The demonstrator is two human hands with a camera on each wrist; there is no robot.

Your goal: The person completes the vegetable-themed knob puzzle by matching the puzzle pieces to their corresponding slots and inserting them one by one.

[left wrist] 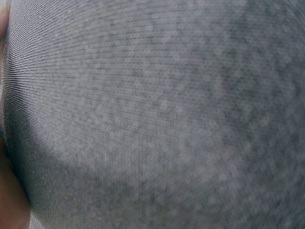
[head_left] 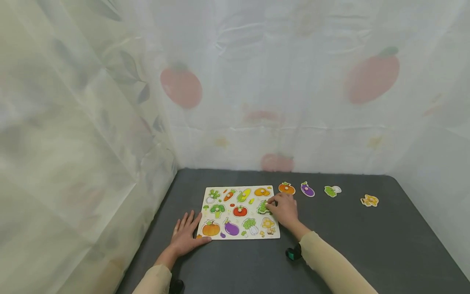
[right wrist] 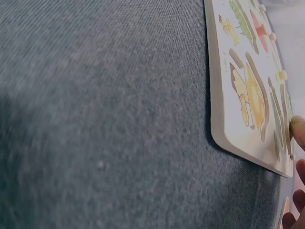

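Note:
A white vegetable puzzle board (head_left: 235, 241) lies on the dark table. My left hand (head_left: 186, 236) rests with its fingers spread along the board's left edge, the thumb at the near left corner. At the right side of the board, my right hand (head_left: 284, 209) pinches a green vegetable puzzle piece (head_left: 262, 208), which lies over its printed place; fingertips hide part of it. A tomato piece (head_left: 240, 211) and a broccoli piece (head_left: 218, 210) sit in the board. The right wrist view shows the printed mushroom (right wrist: 254, 98) near the board's corner.
Loose pieces lie right of the board: a pumpkin (head_left: 287, 188), an eggplant (head_left: 307, 189), a leafy green-and-white vegetable (head_left: 332, 191) and a yellow mushroom (head_left: 369, 200). Grey table cloth (left wrist: 157, 114) fills most of the left wrist view. Printed curtains (head_left: 293, 81) hang behind the table.

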